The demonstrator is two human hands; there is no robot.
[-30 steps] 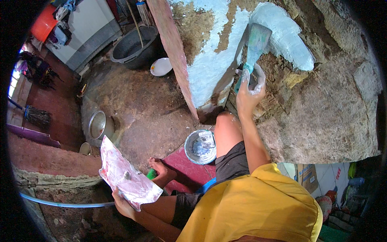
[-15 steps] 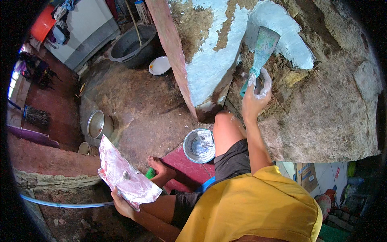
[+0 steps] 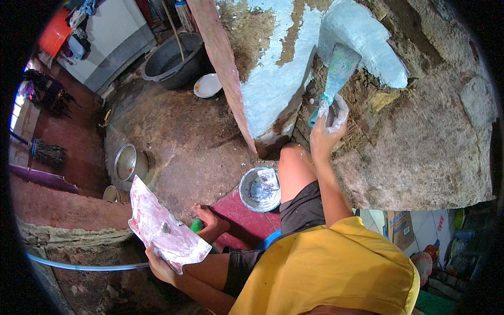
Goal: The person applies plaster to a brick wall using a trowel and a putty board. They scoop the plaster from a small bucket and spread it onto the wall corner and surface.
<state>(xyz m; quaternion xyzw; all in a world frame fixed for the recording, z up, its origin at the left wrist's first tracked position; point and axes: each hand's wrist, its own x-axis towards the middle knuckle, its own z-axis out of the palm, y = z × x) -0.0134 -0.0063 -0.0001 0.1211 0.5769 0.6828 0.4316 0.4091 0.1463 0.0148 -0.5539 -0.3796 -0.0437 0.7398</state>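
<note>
My right hand (image 3: 329, 128), smeared white, is closed round the teal handle of a putty knife (image 3: 340, 71). The broad, stained blade points up and away, over rough bare wall just below a patch of pale blue-white plaster (image 3: 362, 39). My left hand (image 3: 160, 266) grips the lower edge of a flat, ragged-edged board (image 3: 163, 226). White paste is smeared over the board, with a small grey lump near its middle. Between my legs and the wall corner sits a round basin (image 3: 261, 202) with white residue and a pale flat piece inside.
The wall corner (image 3: 223, 50) juts toward my knee. On the dirt floor stand a metal pot (image 3: 137, 164), a white plate (image 3: 208, 85) and a large dark tub (image 3: 176, 73) with a stick in it. A blue hose (image 3: 89, 267) runs along the lower left; a cardboard box (image 3: 401, 231) stands behind me at right.
My right hand has moved slightly down and to the left with the putty knife, its blade now lower against the wall. The left hand and board have hardly moved.
</note>
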